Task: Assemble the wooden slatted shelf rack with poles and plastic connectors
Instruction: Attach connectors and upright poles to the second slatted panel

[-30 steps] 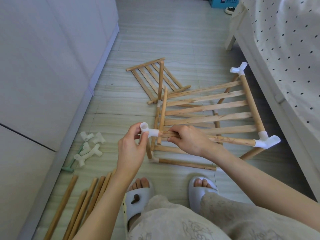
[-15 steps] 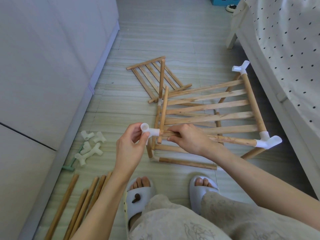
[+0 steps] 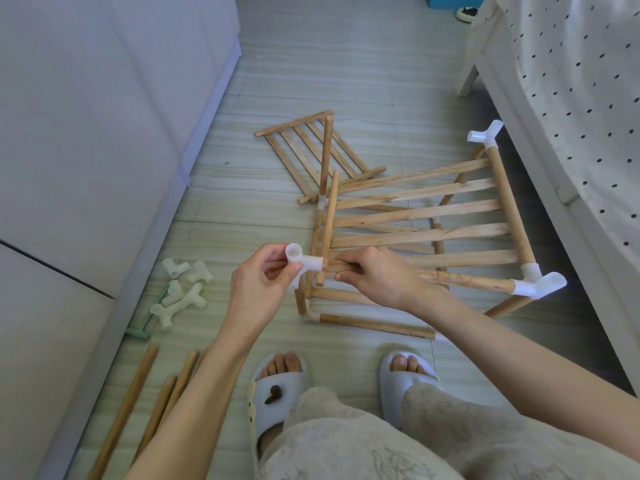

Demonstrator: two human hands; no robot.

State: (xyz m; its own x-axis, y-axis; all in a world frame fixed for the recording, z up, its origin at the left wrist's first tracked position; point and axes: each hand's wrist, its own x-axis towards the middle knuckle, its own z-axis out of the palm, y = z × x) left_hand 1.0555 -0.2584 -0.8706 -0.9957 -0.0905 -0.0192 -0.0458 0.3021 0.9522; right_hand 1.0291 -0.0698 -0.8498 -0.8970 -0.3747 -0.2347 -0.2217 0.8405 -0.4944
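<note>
A partly built wooden rack (image 3: 429, 216) with slats stands on the floor in front of me. My left hand (image 3: 258, 289) grips a white plastic connector (image 3: 304, 261) that sits on the near end of a wooden pole (image 3: 464, 280). My right hand (image 3: 377, 275) is closed around that pole just right of the connector. The pole's far end sits in another white connector (image 3: 538, 284). A third connector (image 3: 485, 135) caps the rack's far right corner. A loose slatted panel (image 3: 311, 147) lies flat behind the rack.
Several spare white connectors (image 3: 181, 291) lie on the floor at the left by a white cabinet (image 3: 86, 133). Spare poles (image 3: 145, 400) lie at the lower left. A bed (image 3: 571, 98) with a dotted cover runs along the right. My slippered feet (image 3: 280, 386) are below.
Both hands hold the same connector and pole as before; the grip looks nearly unchanged, and only the view has shifted a little.
</note>
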